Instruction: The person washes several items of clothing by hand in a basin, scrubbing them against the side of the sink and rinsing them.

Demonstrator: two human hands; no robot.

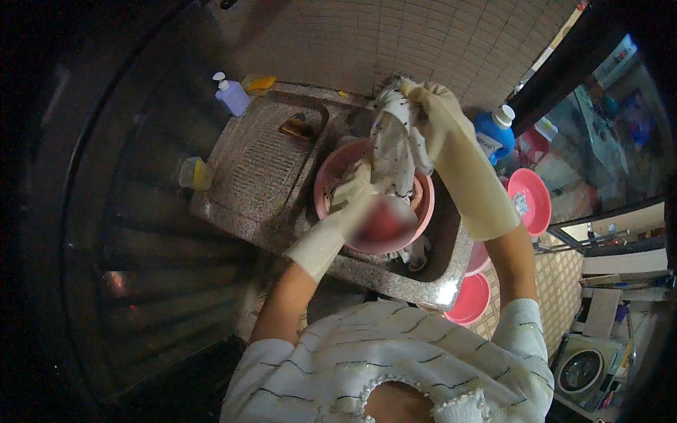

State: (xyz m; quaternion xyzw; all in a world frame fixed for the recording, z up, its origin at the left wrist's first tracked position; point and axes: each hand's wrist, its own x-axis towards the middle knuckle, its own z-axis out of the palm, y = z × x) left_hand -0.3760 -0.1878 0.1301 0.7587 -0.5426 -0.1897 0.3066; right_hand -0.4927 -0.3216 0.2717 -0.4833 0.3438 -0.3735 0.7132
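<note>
Both my hands wear long cream rubber gloves. My right hand (431,98) is raised beyond the far rim of the pink basin and grips the upper end of a white, dark-dotted cloth (394,137), which hangs down into the basin. Lower, at the basin's left side, my left hand (357,182) is beside the cloth's lower part; its fingers are partly hidden, and whether they hold fabric I cannot tell. The pink basin (321,198) stands in a speckled stone sink (447,264), with more cloth inside it. A blurred patch covers the basin's near part, with red showing through.
Left of the basin is a ribbed stone washboard (264,153) with a brown brush or soap bar (298,128). A purple pump bottle (232,98) and a plastic container (195,173) stand at its edge. At right are a blue bottle (494,135) and pink basins (530,201). Tiled wall behind.
</note>
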